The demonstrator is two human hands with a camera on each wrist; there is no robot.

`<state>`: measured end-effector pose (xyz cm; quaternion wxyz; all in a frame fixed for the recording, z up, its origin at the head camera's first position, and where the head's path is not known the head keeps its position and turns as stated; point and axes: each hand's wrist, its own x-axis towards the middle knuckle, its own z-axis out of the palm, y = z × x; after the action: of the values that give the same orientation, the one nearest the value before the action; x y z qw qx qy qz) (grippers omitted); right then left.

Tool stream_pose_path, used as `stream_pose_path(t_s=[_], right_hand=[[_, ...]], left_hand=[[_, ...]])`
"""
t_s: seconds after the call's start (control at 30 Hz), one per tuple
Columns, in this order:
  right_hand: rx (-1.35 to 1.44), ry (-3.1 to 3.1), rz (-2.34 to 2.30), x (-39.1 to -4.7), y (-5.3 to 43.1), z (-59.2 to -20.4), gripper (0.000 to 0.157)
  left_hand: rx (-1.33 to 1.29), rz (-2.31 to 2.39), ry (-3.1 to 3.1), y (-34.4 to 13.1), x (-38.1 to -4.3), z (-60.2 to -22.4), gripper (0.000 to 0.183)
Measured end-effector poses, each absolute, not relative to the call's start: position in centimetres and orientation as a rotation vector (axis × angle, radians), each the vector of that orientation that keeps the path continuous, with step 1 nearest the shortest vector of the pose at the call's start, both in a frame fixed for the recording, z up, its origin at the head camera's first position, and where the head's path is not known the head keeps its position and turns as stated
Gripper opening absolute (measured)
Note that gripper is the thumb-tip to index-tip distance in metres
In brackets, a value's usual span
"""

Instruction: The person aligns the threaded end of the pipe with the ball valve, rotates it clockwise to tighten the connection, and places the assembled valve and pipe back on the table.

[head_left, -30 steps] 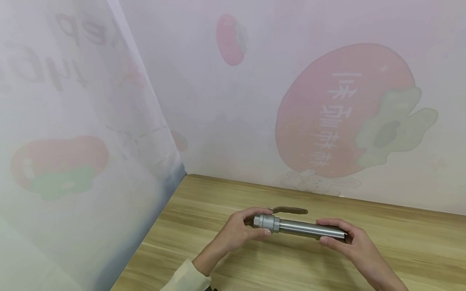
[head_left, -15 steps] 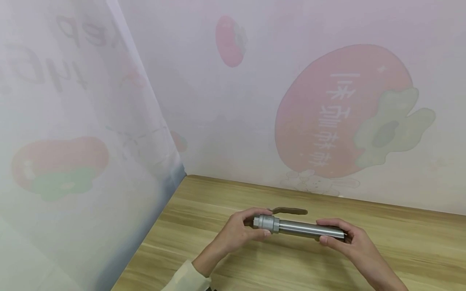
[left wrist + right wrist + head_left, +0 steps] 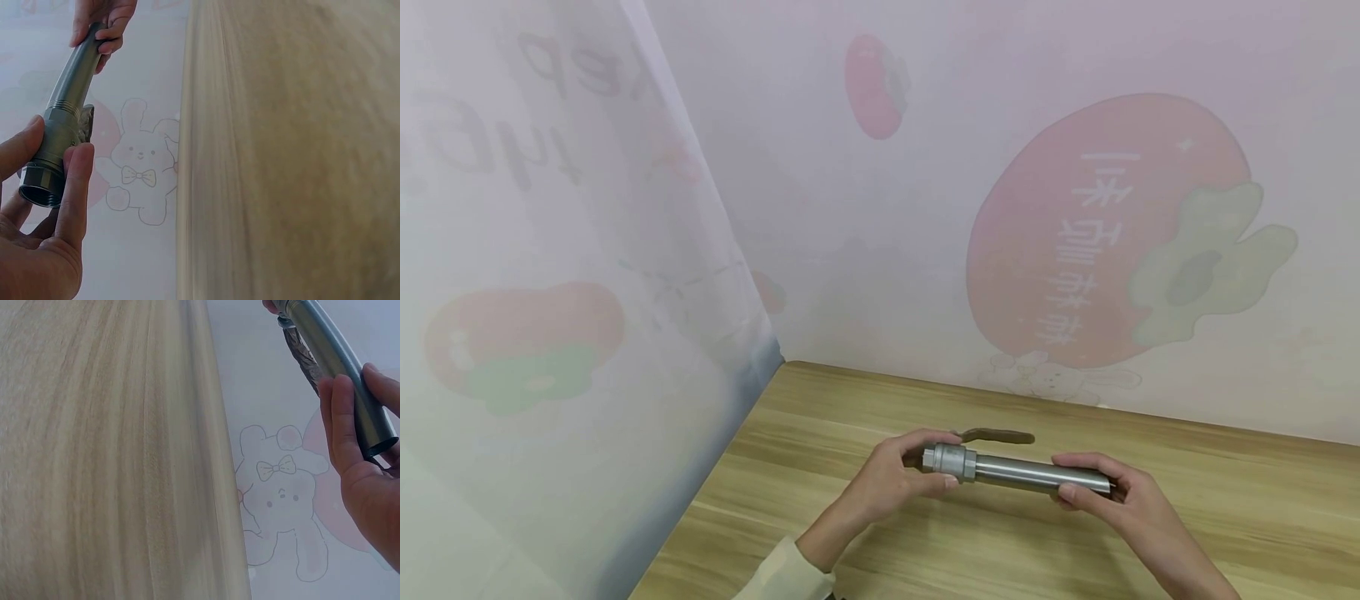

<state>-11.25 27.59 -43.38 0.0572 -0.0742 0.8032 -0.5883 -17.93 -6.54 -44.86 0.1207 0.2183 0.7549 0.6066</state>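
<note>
A metal ball valve [image 3: 951, 460] joined to a steel pipe [image 3: 1030, 472] is held level above the table by both hands. My left hand [image 3: 887, 479] grips the valve body, thumb on the near side and fingers on the far side. The pipe's far right end sits in my right hand [image 3: 1120, 487], pinched between thumb and fingers. A brown lever handle [image 3: 998, 435] extends from the valve alongside the pipe, on the far side. In the left wrist view the valve's threaded open end [image 3: 41, 190] faces the camera. The right wrist view shows the pipe's open end [image 3: 382, 447].
Beneath the hands lies a wood-grain tabletop [image 3: 820, 400], its left edge running diagonally. A pale curtain [image 3: 865, 233] printed with fruit and a rabbit hangs along the back, and another curtain panel [image 3: 550, 250] covers the left side.
</note>
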Motion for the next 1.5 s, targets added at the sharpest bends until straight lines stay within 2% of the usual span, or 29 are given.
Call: stream_pose_path(t_s=[0.67,0.93,1.2,1.5], right_hand=[[-0.187,2.46,-1.76,-11.35,27.47,-43.23,0.037],[-0.125,2.459,-1.736,-11.51,27.59,-43.25,0.041],[-0.191,2.472,-1.814,-11.25,27.24,-43.41,0.038],[-0.227,2.495,-1.786,-11.27,27.27,-43.34,0.048]], left_hand=[[0.655,1.741,2.24,-6.56,-17.95,-44.81,0.045],[0.659,1.727,2.256,-6.56,-17.94,-44.82,0.045],[0.649,1.768,2.195,-6.52,-17.94,-44.87,0.046],[0.615,1.816,2.128,-6.55,-17.87,-44.74,0.047]])
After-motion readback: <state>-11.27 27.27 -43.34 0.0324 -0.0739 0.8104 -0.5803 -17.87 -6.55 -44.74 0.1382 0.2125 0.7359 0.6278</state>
